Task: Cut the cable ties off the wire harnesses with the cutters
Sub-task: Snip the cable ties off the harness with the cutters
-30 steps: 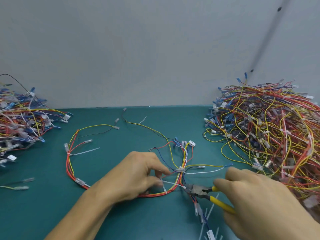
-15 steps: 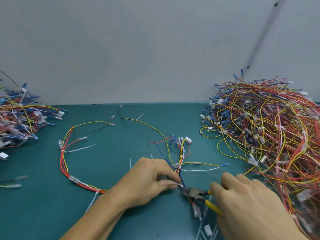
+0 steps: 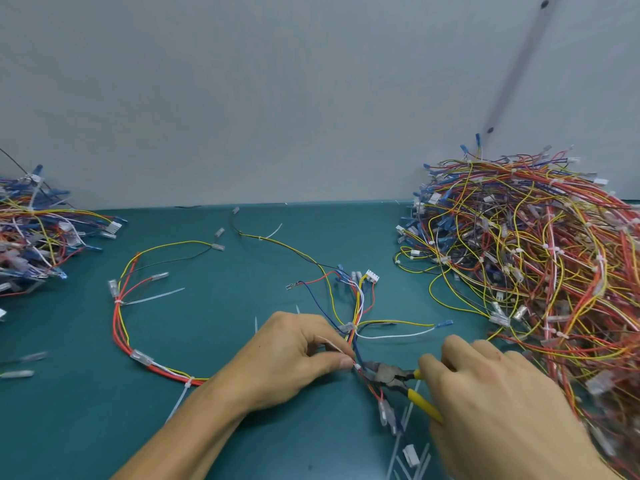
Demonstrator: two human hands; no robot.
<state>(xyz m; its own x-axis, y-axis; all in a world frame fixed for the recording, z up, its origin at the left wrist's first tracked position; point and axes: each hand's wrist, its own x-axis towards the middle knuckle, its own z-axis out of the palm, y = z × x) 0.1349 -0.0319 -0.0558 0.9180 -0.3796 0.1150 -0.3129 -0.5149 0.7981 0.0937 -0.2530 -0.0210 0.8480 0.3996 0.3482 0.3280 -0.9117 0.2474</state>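
My left hand (image 3: 294, 358) pinches the wire harness (image 3: 354, 341) between thumb and forefinger right at the cable tie (image 3: 357, 367) — its small white head sits just off my thumb tip. To the right of the tie, my right hand (image 3: 491, 393) is curled round the yellow handles of the cutters (image 3: 391, 374), whose nose points left and touches the tie. The bundle runs through the tie away from me and toward me, so the cutters' long axis crosses it — whether the blades have bitten, I cannot tell
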